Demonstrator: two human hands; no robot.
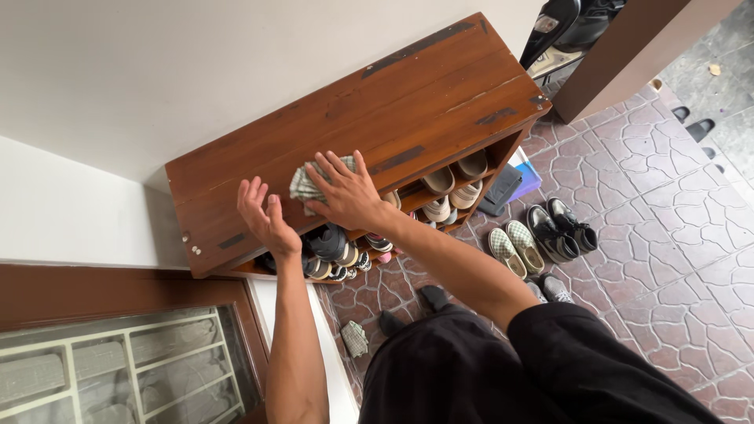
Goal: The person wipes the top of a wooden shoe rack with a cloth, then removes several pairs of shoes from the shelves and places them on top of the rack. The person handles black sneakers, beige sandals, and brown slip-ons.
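My right hand (345,192) lies flat, fingers spread, pressing a checked grey-green cloth (305,185) onto the top of a brown wooden shoe cabinet (408,94), near its front edge. My left hand (265,218) rests open on the front edge of the cabinet top, just left of the cloth, holding nothing. The top shows dark worn patches. Below the top, open shelves hold several pairs of shoes and sandals (452,188).
Several pairs of shoes (542,235) stand on the reddish stone-pattern floor to the right of the cabinet. A second small cloth (355,338) lies on the floor by my feet. A white wall is behind; a brown window frame (118,290) is at the lower left.
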